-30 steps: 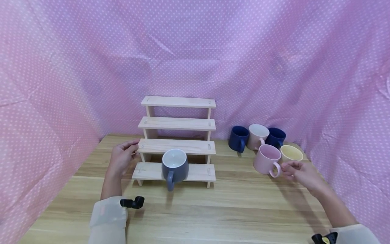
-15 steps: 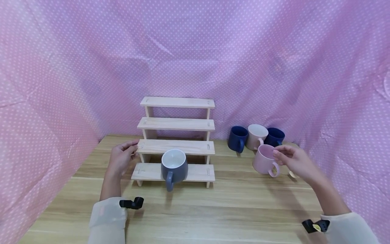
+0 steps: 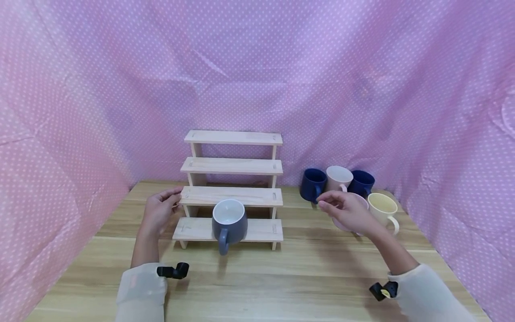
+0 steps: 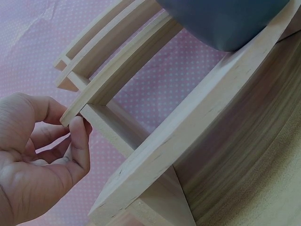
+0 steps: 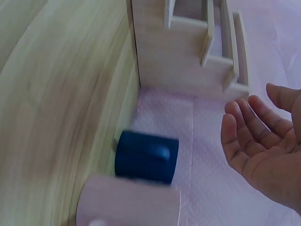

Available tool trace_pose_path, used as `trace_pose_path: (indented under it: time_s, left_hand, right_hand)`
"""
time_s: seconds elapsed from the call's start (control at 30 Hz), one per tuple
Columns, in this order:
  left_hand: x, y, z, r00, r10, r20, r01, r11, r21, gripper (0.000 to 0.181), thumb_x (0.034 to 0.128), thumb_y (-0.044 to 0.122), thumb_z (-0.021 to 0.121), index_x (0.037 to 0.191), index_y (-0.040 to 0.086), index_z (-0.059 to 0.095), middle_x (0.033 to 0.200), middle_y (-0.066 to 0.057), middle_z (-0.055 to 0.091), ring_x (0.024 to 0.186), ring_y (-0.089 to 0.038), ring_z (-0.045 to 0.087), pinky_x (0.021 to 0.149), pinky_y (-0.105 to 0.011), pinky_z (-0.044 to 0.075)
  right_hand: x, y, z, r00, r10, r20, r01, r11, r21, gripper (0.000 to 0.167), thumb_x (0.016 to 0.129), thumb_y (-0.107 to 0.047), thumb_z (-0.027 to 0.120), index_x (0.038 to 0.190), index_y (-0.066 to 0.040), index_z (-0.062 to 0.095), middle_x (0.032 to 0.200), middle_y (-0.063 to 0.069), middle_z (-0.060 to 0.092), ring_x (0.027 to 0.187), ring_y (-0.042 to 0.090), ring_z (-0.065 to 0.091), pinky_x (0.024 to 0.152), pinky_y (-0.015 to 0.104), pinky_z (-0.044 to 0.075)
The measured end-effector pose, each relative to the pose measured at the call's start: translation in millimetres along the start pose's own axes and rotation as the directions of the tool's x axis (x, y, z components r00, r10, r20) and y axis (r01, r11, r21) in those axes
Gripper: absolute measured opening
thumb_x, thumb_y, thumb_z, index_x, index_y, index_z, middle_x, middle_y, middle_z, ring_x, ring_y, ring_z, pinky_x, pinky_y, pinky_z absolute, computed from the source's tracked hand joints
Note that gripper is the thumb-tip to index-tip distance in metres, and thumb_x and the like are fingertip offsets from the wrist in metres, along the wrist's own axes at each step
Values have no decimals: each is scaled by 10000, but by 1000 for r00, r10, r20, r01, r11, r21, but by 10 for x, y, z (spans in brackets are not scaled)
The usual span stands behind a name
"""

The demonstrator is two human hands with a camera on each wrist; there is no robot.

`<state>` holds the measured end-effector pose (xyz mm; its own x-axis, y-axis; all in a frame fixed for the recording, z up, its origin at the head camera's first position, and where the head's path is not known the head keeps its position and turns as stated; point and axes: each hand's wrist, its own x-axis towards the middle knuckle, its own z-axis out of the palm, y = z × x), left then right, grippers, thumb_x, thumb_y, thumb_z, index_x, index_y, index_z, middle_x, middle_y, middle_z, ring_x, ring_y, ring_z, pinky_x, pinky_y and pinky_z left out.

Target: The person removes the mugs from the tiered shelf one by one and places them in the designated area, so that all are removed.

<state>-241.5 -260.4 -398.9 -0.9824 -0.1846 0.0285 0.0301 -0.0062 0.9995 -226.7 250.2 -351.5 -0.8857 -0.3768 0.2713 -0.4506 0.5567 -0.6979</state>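
Observation:
At the left, my left hand [image 3: 158,212] pinches the end of a board of the stepped wooden shelf [image 3: 233,165]. In the left wrist view, the thumb and index finger [image 4: 49,110] meet at that board's corner. A grey mug [image 3: 237,227] with a white inside stands on the lowest step, handle toward me. My right hand [image 3: 350,213] hovers with nothing in it, fingers loosely bent, in front of the mugs. It partly hides a pink mug [image 3: 363,202]. Close to its fingertips is a navy blue mug [image 3: 307,185], also visible in the right wrist view.
A pale pink mug [image 3: 333,184] and a second navy mug [image 3: 361,180] stand at the back right, against the dotted pink cloth [image 3: 257,67]. A yellow mug [image 3: 378,217] is right of them. All stand on the wooden table [image 3: 241,286].
My right hand has moved left from beside the yellow mug, across the pink mug, toward the left navy mug. My left hand keeps its place at the shelf; the mugs have not moved.

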Motion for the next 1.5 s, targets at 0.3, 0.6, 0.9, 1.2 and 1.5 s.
trace_pose_path:
  time_s: [0.3, 0.6, 0.9, 1.2, 1.5]
  left_hand:
    - [25, -25, -12, 1000, 1, 5, -1, 1000, -8, 435, 1049, 67, 551, 1437, -119, 487, 1073, 49, 639, 907, -46, 599, 748, -171, 568]
    - [17, -22, -13, 1000, 1, 4, -1, 1000, -14, 426, 1044, 82, 571, 1411, -125, 512, 1086, 36, 634, 918, -67, 605, 788, -202, 585]
    - [19, -20, -21, 1000, -5, 0, 5, 1000, 6, 431, 1048, 76, 554, 1431, -115, 497, 1091, 38, 626, 909, -55, 598, 779, -191, 580]
    - [39, -25, -33, 1000, -13, 7, 13, 1000, -6, 435, 1052, 66, 543, 1444, -112, 482, 1083, 45, 630, 903, -43, 596, 770, -179, 574]
    - [7, 6, -17, 1000, -10, 18, 10, 999, -33, 443, 1047, 62, 554, 1437, -133, 472, 1072, 53, 640, 896, -43, 605, 759, -178, 573]
  right_hand:
    - [143, -213, 356, 989, -47, 139, 26, 989, 148, 182, 1021, -169, 655, 1136, -43, 719, 986, 40, 728, 869, 157, 691, 754, 317, 615]
    - [209, -435, 724, 950, -180, 255, 130, 971, 200, 170, 1025, -162, 646, 1147, -74, 725, 1023, 95, 725, 920, 166, 667, 768, 307, 586]
    - [298, -684, 1012, 867, -315, 387, 217, 936, 275, 323, 1013, -223, 673, 1291, -58, 671, 1160, 18, 718, 1087, 130, 664, 897, 368, 601]
    - [336, -870, 1276, 813, -339, 473, 176, 918, 355, 367, 1016, -204, 662, 1325, -7, 644, 1211, 117, 709, 1114, 98, 658, 923, 341, 592]
    - [314, -913, 1543, 775, -328, 540, 9, 860, 510, 393, 992, -61, 670, 1361, 51, 595, 1284, 185, 674, 1232, 284, 633, 961, 325, 579]
